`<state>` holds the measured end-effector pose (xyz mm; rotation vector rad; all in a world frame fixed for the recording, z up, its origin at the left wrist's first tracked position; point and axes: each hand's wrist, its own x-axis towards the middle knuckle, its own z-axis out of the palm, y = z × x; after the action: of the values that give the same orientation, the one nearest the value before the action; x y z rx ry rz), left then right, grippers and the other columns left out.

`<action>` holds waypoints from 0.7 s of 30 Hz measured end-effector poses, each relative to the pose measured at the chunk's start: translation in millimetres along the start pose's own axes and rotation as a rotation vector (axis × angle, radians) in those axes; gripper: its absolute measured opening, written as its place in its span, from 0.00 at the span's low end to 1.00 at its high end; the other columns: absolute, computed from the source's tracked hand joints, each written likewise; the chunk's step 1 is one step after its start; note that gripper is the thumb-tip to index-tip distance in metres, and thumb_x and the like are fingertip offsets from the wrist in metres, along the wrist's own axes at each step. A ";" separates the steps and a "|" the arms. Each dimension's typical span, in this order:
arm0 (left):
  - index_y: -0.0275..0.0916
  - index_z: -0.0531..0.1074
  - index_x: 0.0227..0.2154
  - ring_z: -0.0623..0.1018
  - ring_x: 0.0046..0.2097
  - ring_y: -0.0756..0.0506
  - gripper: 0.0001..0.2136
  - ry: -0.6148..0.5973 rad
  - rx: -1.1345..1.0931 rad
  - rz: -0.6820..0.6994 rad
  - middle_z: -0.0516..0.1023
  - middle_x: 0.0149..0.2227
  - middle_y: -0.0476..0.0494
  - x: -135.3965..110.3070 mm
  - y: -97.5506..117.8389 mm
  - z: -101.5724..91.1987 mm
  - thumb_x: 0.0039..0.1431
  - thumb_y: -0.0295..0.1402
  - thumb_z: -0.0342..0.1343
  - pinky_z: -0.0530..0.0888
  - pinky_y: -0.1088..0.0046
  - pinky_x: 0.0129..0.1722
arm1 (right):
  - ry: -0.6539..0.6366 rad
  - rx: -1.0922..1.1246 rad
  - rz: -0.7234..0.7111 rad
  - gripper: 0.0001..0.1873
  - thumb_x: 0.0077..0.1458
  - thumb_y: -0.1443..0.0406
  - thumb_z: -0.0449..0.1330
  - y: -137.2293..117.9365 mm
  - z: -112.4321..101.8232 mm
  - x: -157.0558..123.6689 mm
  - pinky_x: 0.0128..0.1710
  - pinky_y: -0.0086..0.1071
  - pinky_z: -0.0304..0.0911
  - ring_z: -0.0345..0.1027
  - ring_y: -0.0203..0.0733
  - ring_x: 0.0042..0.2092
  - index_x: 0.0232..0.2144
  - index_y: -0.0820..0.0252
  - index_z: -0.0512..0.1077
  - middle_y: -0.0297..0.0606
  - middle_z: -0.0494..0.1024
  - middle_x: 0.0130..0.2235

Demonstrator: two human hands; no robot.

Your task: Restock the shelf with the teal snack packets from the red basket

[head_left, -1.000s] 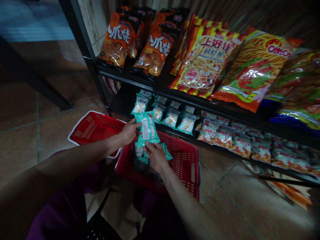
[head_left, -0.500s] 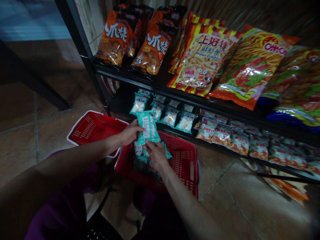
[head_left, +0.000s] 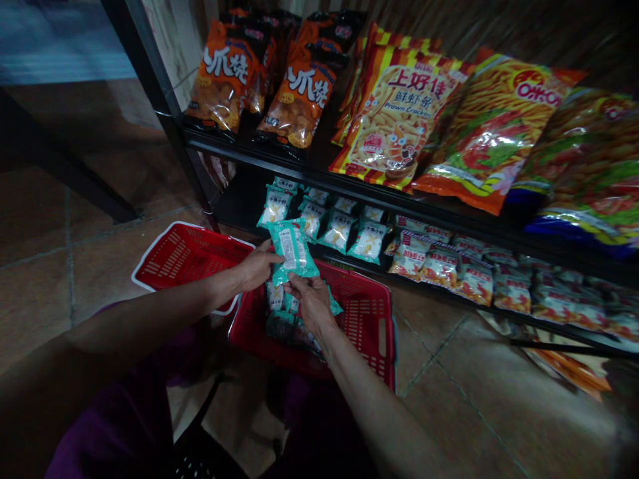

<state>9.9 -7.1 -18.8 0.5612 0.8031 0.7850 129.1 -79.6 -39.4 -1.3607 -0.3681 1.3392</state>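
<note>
Between my two hands is a small teal snack bag (head_left: pixel 294 251), its printed back panel turned up. My left hand (head_left: pixel 257 266) grips its left edge, and my right hand (head_left: pixel 310 301) pinches its lower edge. The bag is held above a red shopping basket (head_left: pixel 367 332). Several more teal snack bags (head_left: pixel 277 296) lie inside this basket, partly covered by my right hand and the held bag. Beyond the held bag, a row of matching teal bags (head_left: pixel 338 229) stands on the lower shelf.
A second red basket (head_left: pixel 172 259) with a white rim sits to the left. White-and-red snack bags (head_left: pixel 442 266) line the lower shelf on the right. Orange-and-black bags (head_left: pixel 219 80) and large prawn cracker bags (head_left: pixel 407 120) fill the black upper shelf (head_left: pixel 309 169). A dark post (head_left: pixel 154 86) rises at the left.
The held snack bag has tilted slightly, its lower edge swinging a little to the right. Both hands keep their hold. The whole view has shifted slightly.
</note>
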 end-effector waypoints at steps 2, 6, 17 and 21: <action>0.37 0.69 0.40 0.77 0.37 0.44 0.20 -0.027 0.005 -0.011 0.77 0.36 0.42 -2.3 -0.5 0.8 0.40 0.20 0.59 0.73 0.66 0.40 | -0.002 -0.016 -0.018 0.19 0.30 0.59 0.73 -0.1 0.7 0.0 0.28 0.27 0.70 0.70 0.32 0.24 0.24 0.60 0.70 0.27 0.72 0.20; 0.37 0.69 0.43 0.77 0.39 0.44 0.23 -0.095 0.017 -0.024 0.77 0.39 0.42 -5.2 -4.5 -1.1 0.40 0.19 0.58 0.72 0.67 0.41 | -0.004 -0.003 -0.041 0.19 0.31 0.59 0.73 -0.3 0.9 -0.4 0.29 0.28 0.71 0.69 0.32 0.23 0.22 0.61 0.69 0.27 0.72 0.20; 0.39 0.69 0.43 0.77 0.37 0.45 0.24 -0.111 -0.011 -0.049 0.77 0.38 0.44 -7.1 -5.6 -0.8 0.39 0.17 0.57 0.71 0.69 0.39 | -0.020 0.034 -0.038 0.18 0.31 0.59 0.73 -2.1 -1.0 -0.4 0.30 0.28 0.72 0.72 0.34 0.26 0.25 0.62 0.73 0.30 0.74 0.21; 0.38 0.71 0.41 0.77 0.37 0.45 0.22 -0.099 -0.031 -0.053 0.78 0.37 0.44 -6.7 -7.0 -0.2 0.39 0.18 0.58 0.71 0.68 0.38 | -0.026 0.019 -0.032 0.19 0.31 0.58 0.73 -2.6 -2.6 -0.9 0.30 0.29 0.72 0.72 0.35 0.26 0.25 0.62 0.72 0.31 0.75 0.22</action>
<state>9.5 -16.5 -21.1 0.5449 0.7102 0.7146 132.2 -80.7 -37.5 -1.3175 -0.3924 1.3326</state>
